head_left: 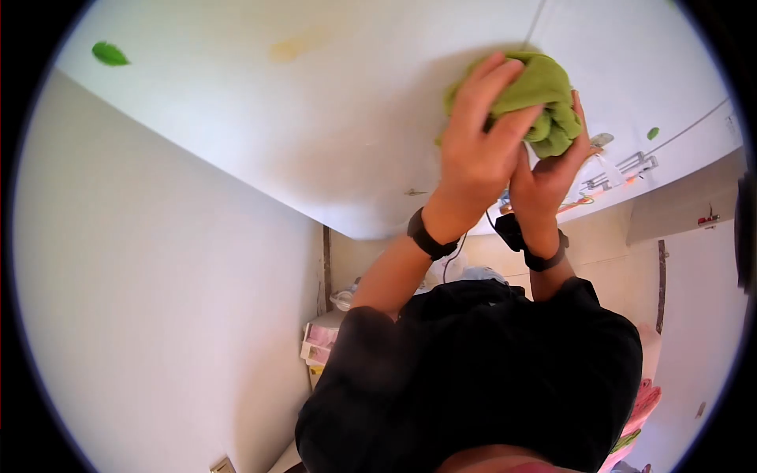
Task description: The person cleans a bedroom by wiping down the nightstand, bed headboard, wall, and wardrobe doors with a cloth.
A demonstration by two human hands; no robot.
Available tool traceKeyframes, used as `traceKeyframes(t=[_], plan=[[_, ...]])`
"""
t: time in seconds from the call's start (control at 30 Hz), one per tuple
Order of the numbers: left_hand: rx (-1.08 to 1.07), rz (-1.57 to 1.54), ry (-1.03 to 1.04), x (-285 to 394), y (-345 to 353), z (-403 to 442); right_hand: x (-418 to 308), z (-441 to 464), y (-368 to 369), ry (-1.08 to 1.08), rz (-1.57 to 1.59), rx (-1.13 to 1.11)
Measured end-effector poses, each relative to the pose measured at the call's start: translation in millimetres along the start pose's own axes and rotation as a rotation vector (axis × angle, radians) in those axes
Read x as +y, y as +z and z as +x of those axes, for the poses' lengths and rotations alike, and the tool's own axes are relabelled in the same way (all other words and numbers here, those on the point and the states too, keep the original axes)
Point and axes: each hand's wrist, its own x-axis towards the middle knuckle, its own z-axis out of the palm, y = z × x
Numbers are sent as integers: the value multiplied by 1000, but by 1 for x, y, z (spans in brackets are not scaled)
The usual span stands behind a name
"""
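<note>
A bunched green cloth [540, 79] is held up in front of a white panel [355, 118], close to a thin dark seam. My left hand [477, 158] grips the cloth from the left, its fingers bent over the front folds. From below and to the right, my right hand [548, 185] is closed around the other side, with some fingers hidden behind the fabric. Whether the cloth presses on the panel, I cannot tell. Each wrist wears a dark band.
A faint yellowish stain [296, 46] and a green leaf decal [110, 54] mark the white panel. Metal hardware [623, 172] sits to the right. A pale wall [173, 276] borders the left. Pink fabric [643, 402] lies at lower right; boxes [319, 340] stand at lower left.
</note>
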Motion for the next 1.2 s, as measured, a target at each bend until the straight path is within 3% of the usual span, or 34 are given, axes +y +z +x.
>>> traceKeyframes(t=[0.17,0.27,0.47,0.6,0.8,0.93,1.2], plan=[[-115,-12,64,6,53,-42,38,-13,-56,232,-105,17],[-197,-4,62,4,59,-66,61,-31,-77,65,-343,-104],[-215,-46,-33,14,65,-38,47,8,-85,60,-227,-113],[-136,-93,45,24,94,-8,35,41,-96,32,-210,-12],[-283,-245,-63,56,148,13,26,58,-153,151,-372,86],[-388,-290,-92,71,195,6,34,67,-195,311,-306,126],[-432,-154,-93,90,281,-59,108,42,-276,488,-396,128]])
